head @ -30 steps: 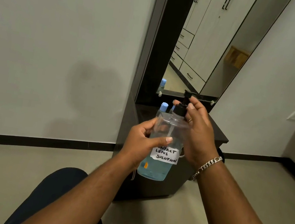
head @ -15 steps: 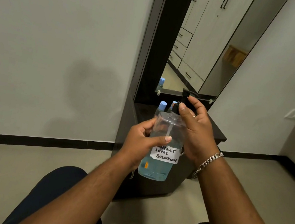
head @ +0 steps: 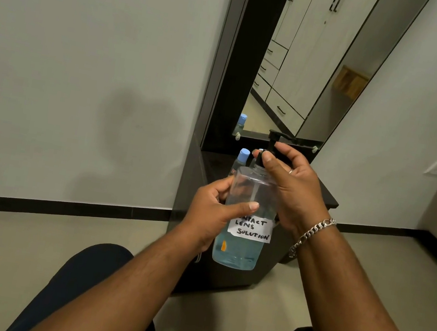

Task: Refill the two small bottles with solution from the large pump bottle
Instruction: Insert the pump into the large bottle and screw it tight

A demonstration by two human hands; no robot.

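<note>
Gripping the pump bottle (head: pixel 241 244), both hands: left hand (head: pixel 210 213) body, right hand (head: pixel 292 183) collar.

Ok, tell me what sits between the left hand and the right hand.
In the head view, the large pump bottle sits between them: the left hand grips its clear body, and the right hand pinches the black pump collar.

A dark dresser top (head: pixel 322 194) sits just beyond both hands, under the mirror. A small bottle with a blue cap (head: pixel 241 159) stands on it, just past the left hand's fingers; another is mostly hidden beside it.
</note>
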